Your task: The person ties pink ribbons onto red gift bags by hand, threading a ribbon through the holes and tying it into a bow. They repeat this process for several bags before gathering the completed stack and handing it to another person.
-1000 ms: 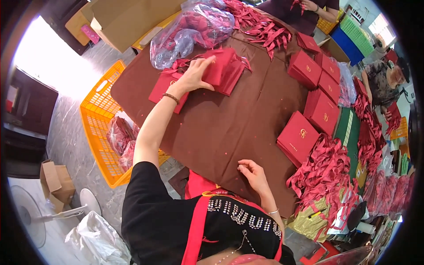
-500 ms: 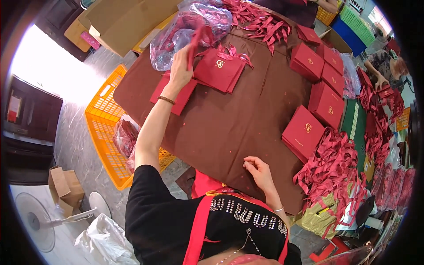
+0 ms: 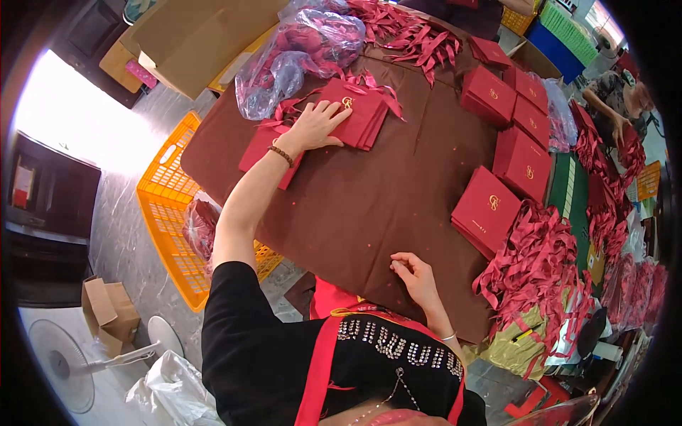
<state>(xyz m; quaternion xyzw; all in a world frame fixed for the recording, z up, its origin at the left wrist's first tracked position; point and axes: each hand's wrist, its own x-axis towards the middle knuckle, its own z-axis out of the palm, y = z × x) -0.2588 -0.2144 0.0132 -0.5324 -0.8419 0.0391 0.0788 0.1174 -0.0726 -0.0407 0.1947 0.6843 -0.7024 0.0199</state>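
Note:
My left hand point(image 3: 316, 128) lies with fingers outstretched over the near-left edge of a stack of dark red paper gift bags point(image 3: 366, 117) with gold emblems and ribbon handles. Another red stack point(image 3: 263, 150) sits below my wrist, partly hidden by the hand and forearm. Nothing is visibly gripped in that hand. Close to the table's near edge, my right hand point(image 3: 418, 278) rests on the brown cloth point(image 3: 341, 213), its fingers loosely bent, thumb and forefinger apart, holding nothing.
More red bag stacks point(image 3: 486, 206) line the table's right side, beside a heap of red ribbons point(image 3: 529, 266). Ribbons point(image 3: 412, 35) and a clear plastic bag point(image 3: 263, 89) lie at the far side. An orange crate point(image 3: 160, 213) stands left. A co-worker's arm point(image 3: 604, 110) shows far right.
My left hand has come down from above the plastic bag onto the stack. The red item it held up has been let go. My right hand has stayed put.

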